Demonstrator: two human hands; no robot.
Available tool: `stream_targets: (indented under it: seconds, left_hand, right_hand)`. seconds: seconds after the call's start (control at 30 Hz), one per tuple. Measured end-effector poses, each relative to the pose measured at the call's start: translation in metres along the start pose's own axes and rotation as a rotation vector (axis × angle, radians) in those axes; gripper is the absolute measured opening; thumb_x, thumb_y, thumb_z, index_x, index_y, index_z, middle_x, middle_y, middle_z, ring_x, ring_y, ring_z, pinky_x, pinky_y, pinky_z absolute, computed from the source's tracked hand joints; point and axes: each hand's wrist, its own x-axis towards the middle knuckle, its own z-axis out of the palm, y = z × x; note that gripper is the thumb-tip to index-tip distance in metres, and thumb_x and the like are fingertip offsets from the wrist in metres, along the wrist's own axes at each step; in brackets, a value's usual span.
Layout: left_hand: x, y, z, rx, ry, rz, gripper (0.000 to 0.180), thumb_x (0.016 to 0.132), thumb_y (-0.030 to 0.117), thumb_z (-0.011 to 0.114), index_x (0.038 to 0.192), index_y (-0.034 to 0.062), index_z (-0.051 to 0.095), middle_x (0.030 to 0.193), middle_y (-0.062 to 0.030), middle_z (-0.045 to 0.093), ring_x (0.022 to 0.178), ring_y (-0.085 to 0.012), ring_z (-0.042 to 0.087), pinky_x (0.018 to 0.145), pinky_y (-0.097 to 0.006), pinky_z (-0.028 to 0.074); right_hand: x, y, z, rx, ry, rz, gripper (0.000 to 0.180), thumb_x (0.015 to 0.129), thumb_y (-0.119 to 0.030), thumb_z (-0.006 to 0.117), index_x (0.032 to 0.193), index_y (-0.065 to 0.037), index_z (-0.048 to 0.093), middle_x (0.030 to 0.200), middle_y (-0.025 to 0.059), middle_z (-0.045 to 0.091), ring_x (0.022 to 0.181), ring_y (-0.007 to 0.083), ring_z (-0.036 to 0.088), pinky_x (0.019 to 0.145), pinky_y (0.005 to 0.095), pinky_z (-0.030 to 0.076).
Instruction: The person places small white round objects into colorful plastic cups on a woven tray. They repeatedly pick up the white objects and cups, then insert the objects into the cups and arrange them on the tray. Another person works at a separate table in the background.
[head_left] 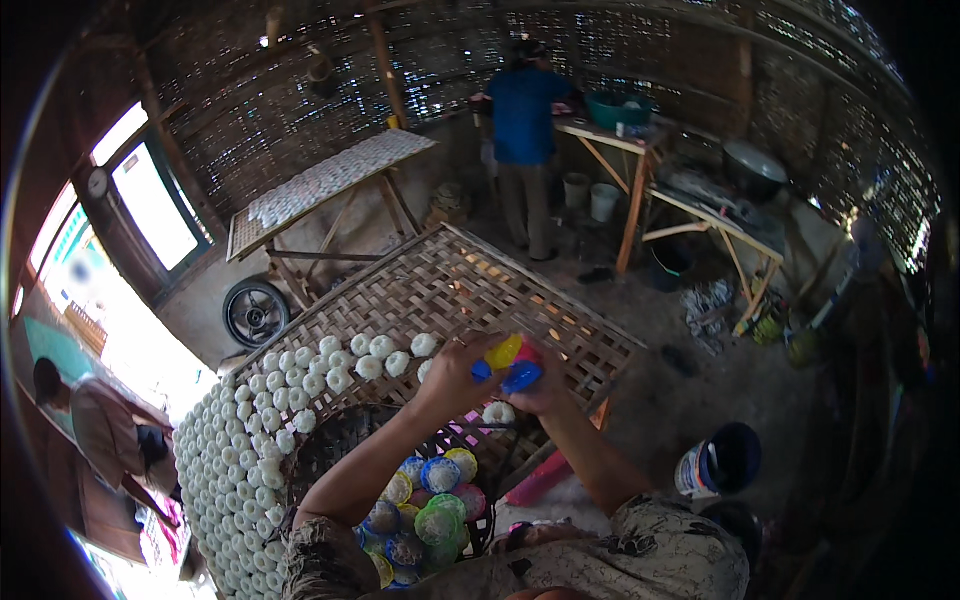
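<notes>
Over the woven bamboo rack (470, 290), my left hand (450, 378) and my right hand (545, 388) are close together, both closed around small plastic moulds. A yellow mould (503, 352) shows at the top between them, with a blue mould (521, 377) below it and some pink at the right fingers. Which hand grips which mould is partly hidden. White ring-shaped noodle-like pieces (240, 440) lie in rows on the rack's left side. One white piece (498, 412) sits below my hands. Under my forearms, a dark basket (335, 435) holds several coloured moulds (440, 475) with white filling.
A second rack (340, 175) covered with pale pieces stands at the back left, a wheel (255, 312) beneath it. A person in blue (525, 110) stands at a far table; another person (110, 430) bends at the left. A dark bucket (735, 460) stands on the floor at right.
</notes>
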Motion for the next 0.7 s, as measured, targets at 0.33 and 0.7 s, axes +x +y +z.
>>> stream_targets:
  seconds: [0.33, 0.7]
  left_hand:
    - [-0.015, -0.008, 0.035, 0.114, -0.044, 0.038, 0.049, 0.077, 0.027, 0.075, 0.121, 0.0097, 0.061, 0.115, -0.0143, 0.058, 0.107, -0.032, 0.057, 0.098, -0.046, 0.039]
    - [-0.01, -0.018, -0.034, -0.076, 0.015, -0.001, 0.044, 0.093, 0.019, 0.056, 0.134, 0.0066, 0.049, 0.137, -0.0122, 0.048, 0.128, -0.027, 0.043, 0.106, -0.041, 0.033]
  right_hand:
    - [-0.02, 0.015, -0.046, 0.062, 0.101, -0.021, 0.035, 0.092, -0.034, 0.048, 0.115, -0.01, 0.059, 0.105, 0.012, 0.066, 0.098, 0.0272, 0.065, 0.087, 0.0592, 0.05]
    - [-0.076, -0.004, -0.011, 0.218, -0.263, -0.328, 0.052, 0.093, -0.034, 0.044, 0.136, -0.007, 0.048, 0.143, 0.0151, 0.046, 0.13, 0.0343, 0.046, 0.106, 0.063, 0.034]
